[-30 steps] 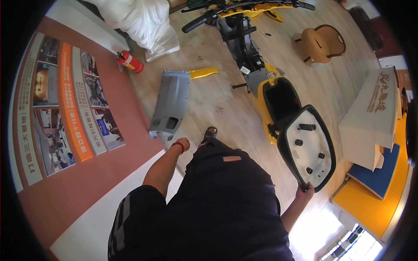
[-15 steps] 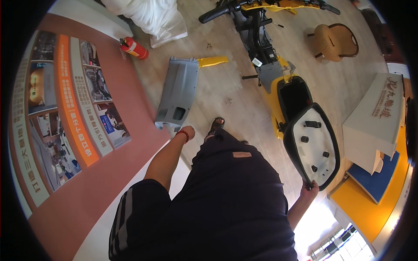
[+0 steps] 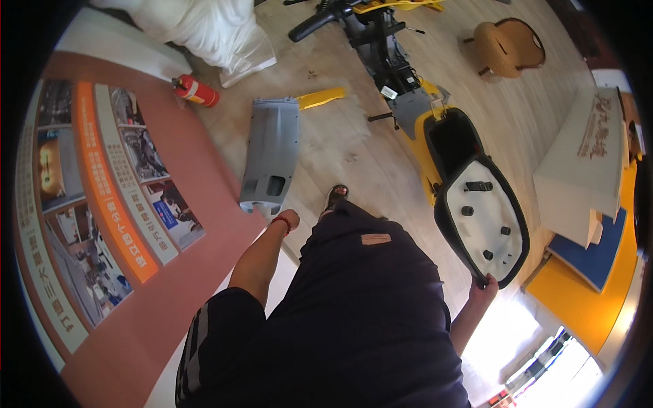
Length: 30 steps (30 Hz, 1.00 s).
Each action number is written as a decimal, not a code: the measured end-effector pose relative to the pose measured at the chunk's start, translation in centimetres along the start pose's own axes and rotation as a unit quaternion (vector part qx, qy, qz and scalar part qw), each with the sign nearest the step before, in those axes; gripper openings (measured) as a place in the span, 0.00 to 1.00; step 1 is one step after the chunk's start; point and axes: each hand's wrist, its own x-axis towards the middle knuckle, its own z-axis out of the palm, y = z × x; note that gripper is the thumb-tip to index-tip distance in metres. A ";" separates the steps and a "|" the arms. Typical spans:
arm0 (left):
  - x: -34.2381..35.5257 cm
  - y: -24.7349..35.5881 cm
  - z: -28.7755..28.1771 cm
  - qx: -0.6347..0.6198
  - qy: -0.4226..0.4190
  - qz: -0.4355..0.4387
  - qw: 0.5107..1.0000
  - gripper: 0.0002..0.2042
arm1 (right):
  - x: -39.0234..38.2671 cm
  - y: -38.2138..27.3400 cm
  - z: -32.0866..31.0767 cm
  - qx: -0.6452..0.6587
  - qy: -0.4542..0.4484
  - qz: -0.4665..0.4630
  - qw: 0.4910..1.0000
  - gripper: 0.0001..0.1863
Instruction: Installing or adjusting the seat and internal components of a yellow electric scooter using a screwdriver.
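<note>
My right hand [image 3: 483, 290] grips the tip of a scooter seat [image 3: 454, 234], fingers curled over its black rim. The seat is tipped up, showing its white underside with several black rubber feet. Beyond it, the yellow and grey scooter [image 3: 425, 132] has its dark storage bin [image 3: 454, 139] uncovered. My left hand [image 3: 290, 218], with a red bracelet at the wrist, hangs beside the lower end of a grey plastic panel [image 3: 272, 146]. Its fingers look curled in, and nothing shows in them. A yellow trim strip [image 3: 322, 98] lies past the panel on the floor.
At left stands a reddish display board [image 3: 173, 132] with a red fire extinguisher [image 3: 197, 90] by it. White sheeting [image 3: 214, 34] lies farther back. A wicker chair [image 3: 510, 47] is at the far right, nearer a white box [image 3: 578, 170] and yellow table [image 3: 578, 306].
The view has shifted slightly, so most things sit a little farther left. My left hand is slightly lower beside the panel's end. My right hand keeps its hold on the seat.
</note>
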 end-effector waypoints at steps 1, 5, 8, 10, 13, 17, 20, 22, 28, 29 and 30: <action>0.0 0.1 -0.6 -0.016 -0.009 -0.028 0.999 0.10 | 0.0 0.1 -0.6 0.004 -0.011 0.000 1.000 0.18; 2.0 -2.4 -0.7 0.296 -0.060 0.208 0.930 0.09 | -0.3 0.3 -2.3 0.035 0.013 0.009 0.999 0.21; 0.1 2.0 -5.2 0.265 -0.056 0.167 0.948 0.09 | -1.0 0.8 -5.3 0.052 0.033 -0.023 0.998 0.21; -0.8 3.3 -6.9 0.211 -0.063 0.132 0.966 0.09 | -1.3 1.4 -7.7 0.088 0.033 -0.018 0.995 0.21; 1.2 2.5 -6.5 0.253 -0.074 0.155 0.952 0.09 | -0.7 2.1 -12.0 0.129 0.080 -0.013 0.988 0.20; 3.2 4.3 -6.8 0.006 -0.112 -0.019 0.993 0.09 | 0.0 2.6 -16.5 0.193 0.166 0.005 0.967 0.21; 1.3 9.3 -9.2 -0.060 -0.082 -0.072 0.992 0.12 | 0.9 4.1 -20.6 0.227 0.212 0.018 0.950 0.20; 2.3 9.6 -9.9 -0.026 -0.078 -0.058 0.995 0.15 | 1.2 5.1 -22.1 0.261 0.223 0.048 0.938 0.19; 5.7 17.2 -12.5 -0.028 -0.047 -0.110 0.992 0.15 | 8.8 9.6 -26.9 0.243 0.382 0.140 0.881 0.18; 5.4 18.5 -12.8 -0.024 -0.052 -0.117 0.991 0.14 | 9.3 10.7 -28.3 0.253 0.371 0.157 0.879 0.19; 5.4 19.7 -12.9 -0.020 -0.057 -0.124 0.990 0.14 | 9.7 11.9 -29.5 0.228 0.365 0.153 0.889 0.19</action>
